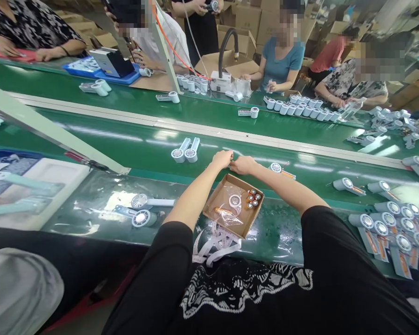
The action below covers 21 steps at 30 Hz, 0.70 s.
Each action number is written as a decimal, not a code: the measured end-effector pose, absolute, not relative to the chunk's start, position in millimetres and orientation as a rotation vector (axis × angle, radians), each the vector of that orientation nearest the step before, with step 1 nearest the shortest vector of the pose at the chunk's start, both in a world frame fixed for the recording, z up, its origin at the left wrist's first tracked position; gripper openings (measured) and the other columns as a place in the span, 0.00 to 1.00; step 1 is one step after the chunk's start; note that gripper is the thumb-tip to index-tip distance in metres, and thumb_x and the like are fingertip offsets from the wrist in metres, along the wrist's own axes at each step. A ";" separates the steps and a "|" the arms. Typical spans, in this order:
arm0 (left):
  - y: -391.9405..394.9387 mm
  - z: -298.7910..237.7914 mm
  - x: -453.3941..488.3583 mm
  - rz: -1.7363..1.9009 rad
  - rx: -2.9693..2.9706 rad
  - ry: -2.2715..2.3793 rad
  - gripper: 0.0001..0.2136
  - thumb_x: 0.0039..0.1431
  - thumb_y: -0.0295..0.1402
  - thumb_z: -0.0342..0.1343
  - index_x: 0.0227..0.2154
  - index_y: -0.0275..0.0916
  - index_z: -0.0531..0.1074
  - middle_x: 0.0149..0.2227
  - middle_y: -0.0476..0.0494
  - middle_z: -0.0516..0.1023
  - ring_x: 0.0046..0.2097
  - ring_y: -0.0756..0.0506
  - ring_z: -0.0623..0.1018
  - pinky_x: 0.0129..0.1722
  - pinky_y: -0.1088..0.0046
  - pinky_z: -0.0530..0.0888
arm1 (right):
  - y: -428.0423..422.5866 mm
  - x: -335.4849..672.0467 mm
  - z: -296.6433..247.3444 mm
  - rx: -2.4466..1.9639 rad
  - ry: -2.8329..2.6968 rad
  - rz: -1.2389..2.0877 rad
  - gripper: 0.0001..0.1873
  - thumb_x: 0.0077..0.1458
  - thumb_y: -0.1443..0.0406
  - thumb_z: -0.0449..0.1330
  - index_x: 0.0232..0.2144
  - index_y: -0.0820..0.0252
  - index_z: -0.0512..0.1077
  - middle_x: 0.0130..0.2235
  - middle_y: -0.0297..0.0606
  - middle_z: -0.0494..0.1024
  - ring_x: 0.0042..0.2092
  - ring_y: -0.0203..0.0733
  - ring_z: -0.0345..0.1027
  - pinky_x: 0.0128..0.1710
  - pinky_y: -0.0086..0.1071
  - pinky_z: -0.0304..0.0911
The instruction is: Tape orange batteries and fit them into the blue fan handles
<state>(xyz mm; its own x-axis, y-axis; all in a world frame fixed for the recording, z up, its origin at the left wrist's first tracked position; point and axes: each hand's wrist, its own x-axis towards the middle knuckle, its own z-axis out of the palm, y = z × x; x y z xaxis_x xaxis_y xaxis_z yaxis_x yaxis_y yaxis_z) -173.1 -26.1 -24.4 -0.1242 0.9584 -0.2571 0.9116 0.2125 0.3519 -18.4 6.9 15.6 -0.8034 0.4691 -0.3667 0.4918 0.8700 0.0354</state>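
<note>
My left hand (pixel 223 159) and my right hand (pixel 243 164) meet over the near edge of the green belt, fingers closed and almost touching. Something small and dark shows between the fingertips, too small to name. Just below them, a shallow cardboard box (pixel 212 210) lies tilted on the bench. Inside it are a clear plastic bag with a white ring (pixel 235 200) and a cluster of small round parts with wires (pixel 253 198). Two pale-blue fan-shaped units (pixel 185 151) lie to the left of my hands. One open unit with an orange strip (pixel 282 170) lies to their right.
White paper strips (pixel 218 244) spill below the box. Many more units (pixel 387 218) crowd the right end, and two (pixel 142 211) lie on the left bench. A slanted metal post (pixel 66 135) rises at left. Co-workers sit across the belt (pixel 209 125); a person is close at left.
</note>
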 end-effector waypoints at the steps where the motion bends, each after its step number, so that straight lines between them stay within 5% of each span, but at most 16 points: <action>1: -26.8 -23.3 -171.0 0.156 1.725 2.082 0.18 0.74 0.47 0.55 0.55 0.39 0.75 0.53 0.37 0.80 0.52 0.40 0.80 0.55 0.56 0.76 | 7.9 -17.4 19.2 0.723 2.659 -0.083 0.25 0.74 0.52 0.50 0.63 0.53 0.75 0.57 0.55 0.82 0.59 0.61 0.77 0.53 0.46 0.72; 6: -27.5 -20.1 -160.3 0.148 1.707 2.100 0.18 0.73 0.47 0.57 0.54 0.39 0.75 0.53 0.38 0.79 0.52 0.40 0.80 0.55 0.54 0.77 | 7.7 -14.0 27.3 0.799 2.591 -0.070 0.24 0.71 0.54 0.54 0.63 0.48 0.76 0.56 0.52 0.83 0.55 0.59 0.80 0.52 0.44 0.73; 12: -28.1 -3.6 -150.1 0.147 1.763 2.111 0.13 0.71 0.37 0.58 0.54 0.40 0.76 0.53 0.36 0.81 0.53 0.38 0.80 0.55 0.56 0.76 | 5.2 -29.5 18.4 0.844 2.547 -0.085 0.25 0.66 0.57 0.62 0.59 0.64 0.78 0.56 0.61 0.82 0.57 0.63 0.78 0.53 0.45 0.73; 16: -74.5 10.2 -140.7 0.259 1.993 2.075 0.17 0.73 0.31 0.49 0.61 0.39 0.72 0.61 0.31 0.76 0.63 0.35 0.73 0.64 0.55 0.68 | 3.6 -9.8 16.2 0.849 2.595 -0.128 0.20 0.71 0.59 0.57 0.58 0.62 0.79 0.57 0.57 0.82 0.58 0.59 0.78 0.54 0.41 0.72; 18: -114.3 8.7 -136.3 0.249 2.138 1.948 0.15 0.75 0.35 0.49 0.56 0.40 0.76 0.58 0.34 0.78 0.61 0.36 0.74 0.63 0.58 0.69 | -0.1 6.4 14.8 0.869 2.643 -0.150 0.20 0.73 0.59 0.54 0.59 0.57 0.78 0.59 0.52 0.82 0.59 0.55 0.77 0.56 0.38 0.70; 21: -169.0 -2.5 -131.0 0.096 2.309 1.660 0.06 0.68 0.36 0.61 0.42 0.45 0.82 0.45 0.42 0.82 0.51 0.39 0.78 0.53 0.65 0.74 | -6.6 22.1 15.0 0.928 2.686 -0.184 0.20 0.75 0.59 0.53 0.62 0.53 0.76 0.60 0.49 0.81 0.60 0.52 0.76 0.57 0.37 0.69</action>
<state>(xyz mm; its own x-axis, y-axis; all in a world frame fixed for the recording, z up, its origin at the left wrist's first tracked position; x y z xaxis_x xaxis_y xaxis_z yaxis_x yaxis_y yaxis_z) -131.0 -169.0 -2.5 0.3319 0.9361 -0.1166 0.9164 -0.2906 0.2752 22.1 -6.6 15.0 -0.7492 0.5828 -0.3147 0.6202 0.7840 -0.0245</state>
